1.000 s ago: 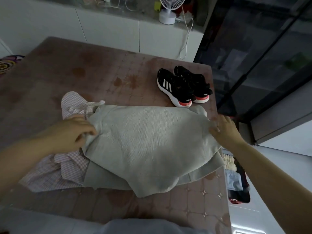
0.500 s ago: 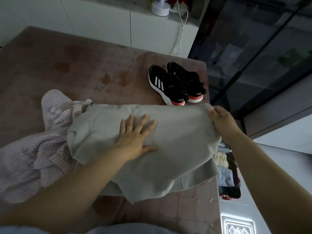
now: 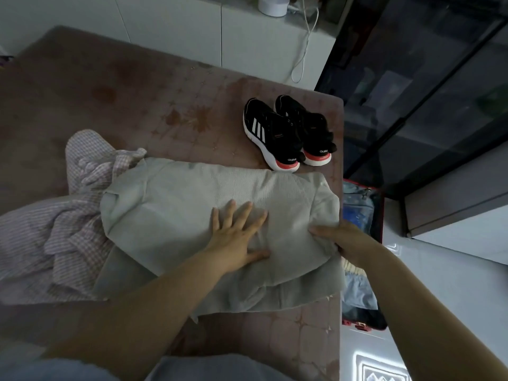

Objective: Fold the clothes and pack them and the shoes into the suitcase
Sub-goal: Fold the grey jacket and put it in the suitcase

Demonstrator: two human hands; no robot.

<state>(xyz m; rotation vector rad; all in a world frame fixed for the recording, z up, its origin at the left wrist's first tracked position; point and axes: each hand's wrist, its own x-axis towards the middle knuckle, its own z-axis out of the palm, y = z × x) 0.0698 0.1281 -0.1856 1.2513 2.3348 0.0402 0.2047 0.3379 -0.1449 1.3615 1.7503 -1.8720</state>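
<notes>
The pinkish patterned worktop (image 3: 137,105) carried a soft, ribbed grey top (image 3: 178,210) near its right edge, overlapping a crumpled checked shirt (image 3: 55,237); the open suitcase (image 3: 357,213) sat on the floor alongside; black striped shoes (image 3: 286,133) stood behind; the left hand (image 3: 236,237) stayed flat on the top, fingers spread; the right hand (image 3: 349,243) had moved nearer from the far corner, pinching its edge.

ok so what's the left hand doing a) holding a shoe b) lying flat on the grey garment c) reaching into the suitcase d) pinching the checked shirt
b: the left hand lies flat on the grey garment, fingers straight and spread, while the right hand grips the garment's right edge.
</notes>
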